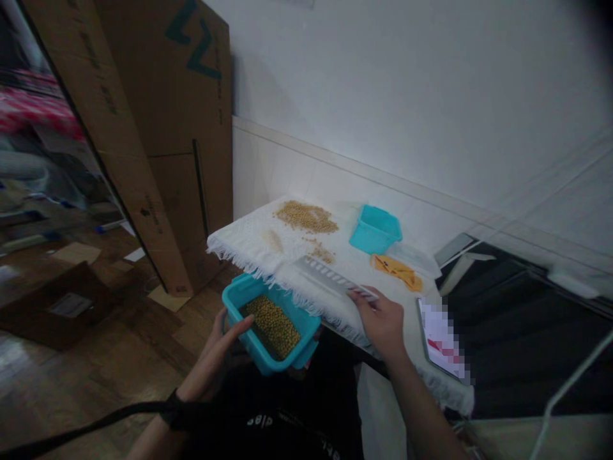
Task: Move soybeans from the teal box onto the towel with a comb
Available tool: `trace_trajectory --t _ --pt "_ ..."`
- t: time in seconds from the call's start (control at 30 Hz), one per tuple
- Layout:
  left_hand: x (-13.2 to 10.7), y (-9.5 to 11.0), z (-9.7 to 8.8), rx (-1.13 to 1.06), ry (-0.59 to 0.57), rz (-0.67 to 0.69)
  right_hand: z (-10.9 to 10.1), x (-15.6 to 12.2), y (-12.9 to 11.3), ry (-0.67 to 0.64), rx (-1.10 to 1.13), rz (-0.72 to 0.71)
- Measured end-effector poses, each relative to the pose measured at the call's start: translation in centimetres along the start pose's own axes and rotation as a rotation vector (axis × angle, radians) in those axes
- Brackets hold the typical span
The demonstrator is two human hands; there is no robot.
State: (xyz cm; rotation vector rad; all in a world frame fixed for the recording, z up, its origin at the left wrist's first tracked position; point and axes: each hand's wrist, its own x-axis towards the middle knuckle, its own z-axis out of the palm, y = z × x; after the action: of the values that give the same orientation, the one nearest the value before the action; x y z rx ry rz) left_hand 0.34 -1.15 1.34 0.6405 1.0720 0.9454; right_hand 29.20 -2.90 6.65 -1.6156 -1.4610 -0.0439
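Note:
My left hand (223, 345) grips the near left side of a turquoise plastic tub (256, 354), its thumb over the rim. Round yellowish beans (274, 324), like soybeans, lie inside. The tub is just below the fringed edge of a white cloth (249, 236) on a table. In my right hand (384, 322) is a flat grey-and-white striped strip (330, 276), pinched at its right end and held low over the cloth. Beyond its far end are a few scattered beans (320, 251). A larger spread of beans (306, 217) lies farther back.
A second turquoise container (376, 230) stands at the back of the table, with a folded yellow cloth (397, 271) in front. A tablet or phone with a blurred screen (443, 342) rests at the right. One tall cardboard box (177, 128) stands left of the table.

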Motion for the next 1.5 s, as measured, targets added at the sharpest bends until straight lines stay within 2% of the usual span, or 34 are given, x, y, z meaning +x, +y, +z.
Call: trace_trajectory --t 0.13,0.33,0.7,1.07,1.5 --pt "1.0 -0.4 -0.2 -0.016 0.064 -0.060 1.1 2.5 1.5 0.071 -0.085 0.055" --pt "1.4 -0.4 -0.1 -0.006 0.101 -0.068 2.4 4.3 2.2 0.016 -0.079 0.035" --pt "1.6 -0.5 -0.9 -0.025 0.033 -0.071 2.4 4.6 2.4 -0.040 -0.065 0.038" --pt "1.6 -0.5 -0.8 -0.014 0.067 -0.077 2.5 4.5 2.0 -0.069 -0.056 0.003" --pt "1.5 -0.4 -0.7 -0.004 0.062 -0.081 1.9 3.5 1.4 -0.105 0.003 0.030"
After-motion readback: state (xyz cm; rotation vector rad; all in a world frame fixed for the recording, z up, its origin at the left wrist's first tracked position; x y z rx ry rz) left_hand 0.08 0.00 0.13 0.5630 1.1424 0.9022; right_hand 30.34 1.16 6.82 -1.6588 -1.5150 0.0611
